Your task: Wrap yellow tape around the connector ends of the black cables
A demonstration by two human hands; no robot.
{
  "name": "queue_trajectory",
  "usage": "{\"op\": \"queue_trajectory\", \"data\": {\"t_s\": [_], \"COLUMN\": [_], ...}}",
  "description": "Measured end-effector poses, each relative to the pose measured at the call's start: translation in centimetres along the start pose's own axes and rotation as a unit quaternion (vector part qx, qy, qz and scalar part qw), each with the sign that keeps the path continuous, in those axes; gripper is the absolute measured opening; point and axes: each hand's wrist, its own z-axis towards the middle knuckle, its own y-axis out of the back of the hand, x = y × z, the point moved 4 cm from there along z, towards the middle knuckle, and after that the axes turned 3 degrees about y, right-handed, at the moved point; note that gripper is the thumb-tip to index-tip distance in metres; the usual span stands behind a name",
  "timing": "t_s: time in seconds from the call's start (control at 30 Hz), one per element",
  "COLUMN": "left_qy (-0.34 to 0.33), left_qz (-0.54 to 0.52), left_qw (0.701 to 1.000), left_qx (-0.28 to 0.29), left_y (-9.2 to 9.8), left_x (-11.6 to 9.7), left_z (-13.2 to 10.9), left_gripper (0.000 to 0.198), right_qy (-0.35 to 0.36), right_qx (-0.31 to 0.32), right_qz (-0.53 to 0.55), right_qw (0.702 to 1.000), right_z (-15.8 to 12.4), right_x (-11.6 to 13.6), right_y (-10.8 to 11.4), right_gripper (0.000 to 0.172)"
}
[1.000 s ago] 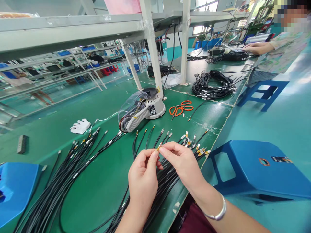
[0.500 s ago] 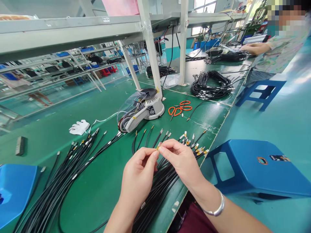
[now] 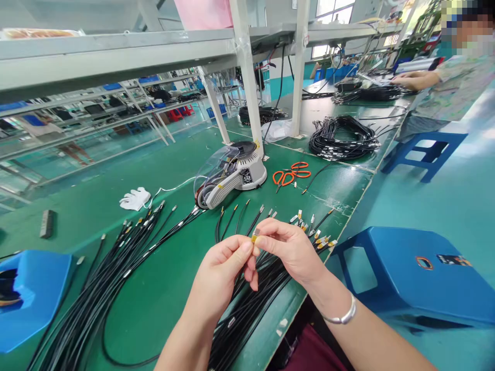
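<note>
My left hand [image 3: 224,273] and my right hand [image 3: 292,250] meet above the green bench [image 3: 174,288], both pinching the metal tip of a black cable [image 3: 255,237] wrapped in yellow tape. Under my hands lies a fan of black cables [image 3: 251,304] with bare tips. Several tips to the right carry yellow tape [image 3: 317,237]. A silver bracelet sits on my right wrist.
A grey tape dispenser [image 3: 232,178] stands behind the cables, with orange scissors [image 3: 290,174] to its right and a white glove [image 3: 134,199] to its left. Another cable bundle [image 3: 116,263] lies left, beside a blue bin [image 3: 34,293]. Blue stool [image 3: 417,273] right. Another person sits far right.
My hands have stayed together on the cable tip and turned it slightly; the camera view has shifted a little to the left and down.
</note>
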Motion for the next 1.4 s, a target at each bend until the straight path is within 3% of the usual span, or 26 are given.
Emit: {"op": "queue_trajectory", "data": {"t_s": [0.27,0.43,0.57,0.63,0.73,0.8,0.87,0.93,1.0,1.1,1.2,1.4], "left_qy": [0.079,0.143,0.159,0.132,0.043,-0.048,-0.165,-0.278,-0.346,-0.383,-0.386,-0.37], "left_qz": [-0.122,-0.187,-0.211,-0.183,-0.014,0.15,0.295,0.394,0.455,0.498,0.5,0.466], "left_qw": [0.979,0.938,0.923,0.946,0.998,0.983,0.928,0.859,0.801,0.756,0.753,0.787], "left_qx": [0.14,0.254,0.279,0.232,0.041,-0.089,-0.157,-0.176,-0.18,-0.183,-0.184,-0.164], "left_y": [-0.5,-1.6,-2.2,-2.1,-1.3,-1.0,-1.5,-2.3,-2.9,-3.2,-3.2,-3.2], "left_x": [0.9,2.0,2.4,2.1,1.4,0.6,-0.2,-0.6,-0.4,0.0,0.2,0.3], "left_z": [-0.2,-0.6,-0.7,-0.5,-0.1,-0.3,-0.7,-1.2,-1.5,-1.7,-1.7,-1.3], "left_gripper": [0.031,0.03,0.034,0.032,0.024,0.018,0.012,0.01,0.011,0.011,0.013,0.024], "right_qy": [0.01,0.059,0.07,0.05,0.014,0.006,0.003,0.004,0.006,0.02,0.049,0.066], "right_qx": [0.118,0.226,0.262,0.24,0.13,0.06,0.028,0.028,0.036,0.042,0.045,0.051], "right_qz": [0.057,0.054,0.085,0.081,0.052,0.007,-0.062,-0.126,-0.164,-0.182,-0.187,-0.192], "right_qw": [0.991,0.971,0.959,0.966,0.99,0.998,0.998,0.992,0.986,0.982,0.98,0.978], "right_z": [0.9,1.4,1.8,2.0,2.1,1.7,0.8,0.0,-0.7,-1.2,-1.3,-1.1], "right_x": [-0.8,-0.5,-1.0,-1.6,-1.7,-0.8,0.6,1.9,2.7,2.7,2.4,2.4], "right_y": [0.1,-0.3,-0.6,-0.1,1.8,3.3,4.2,4.6,4.6,4.7,5.0,4.9], "right_gripper": [0.011,0.01,0.011,0.011,0.034,0.041,0.03,0.019,0.013,0.011,0.01,0.007]}}
